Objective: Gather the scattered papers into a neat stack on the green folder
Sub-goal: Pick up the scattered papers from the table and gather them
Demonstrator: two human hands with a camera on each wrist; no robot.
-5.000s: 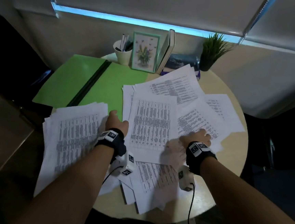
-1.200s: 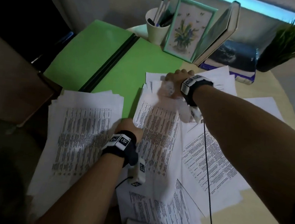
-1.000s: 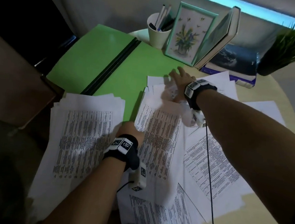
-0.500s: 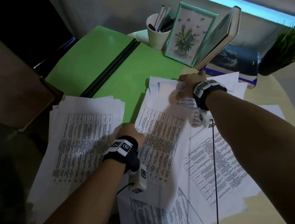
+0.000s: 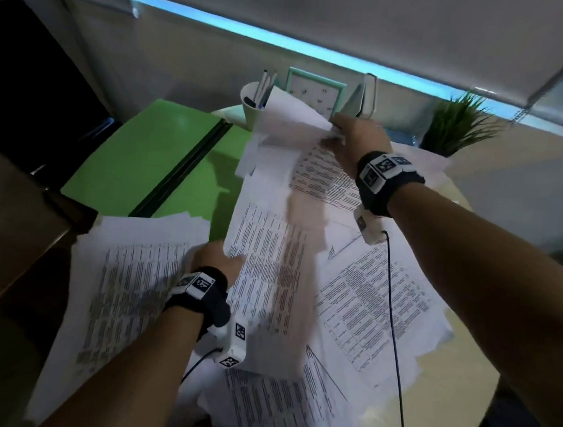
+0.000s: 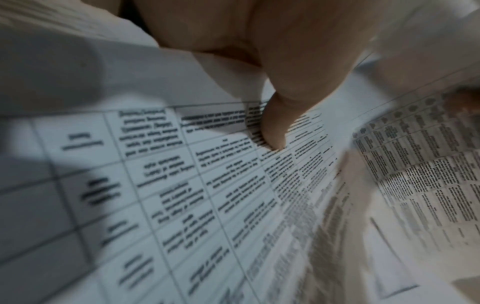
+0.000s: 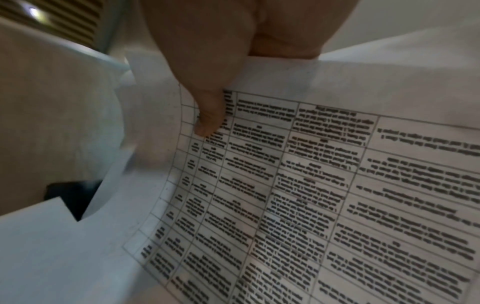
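White printed papers (image 5: 269,256) lie scattered over the round table, and a thicker pile (image 5: 123,288) sits at the left. The open green folder (image 5: 134,163) lies at the back left, mostly bare. My right hand (image 5: 341,133) pinches the far edge of several sheets and holds that end raised; the thumb (image 7: 207,119) lies on a printed sheet (image 7: 311,195). My left hand (image 5: 215,258) grips the near left edge of the same sheets, its fingers tucked under them. In the left wrist view the thumb (image 6: 272,131) presses on a printed sheet (image 6: 182,185).
Behind the papers stand a white pen cup (image 5: 254,105), a teal picture frame (image 5: 316,90), an upright book (image 5: 365,94) and a potted plant (image 5: 458,126). More sheets (image 5: 377,307) spread to the right, near the table's edge (image 5: 456,382).
My right hand has lifted the far edge of the sheets off the table and moved up and right. The left hand stays at the near edge. The camera has tilted up.
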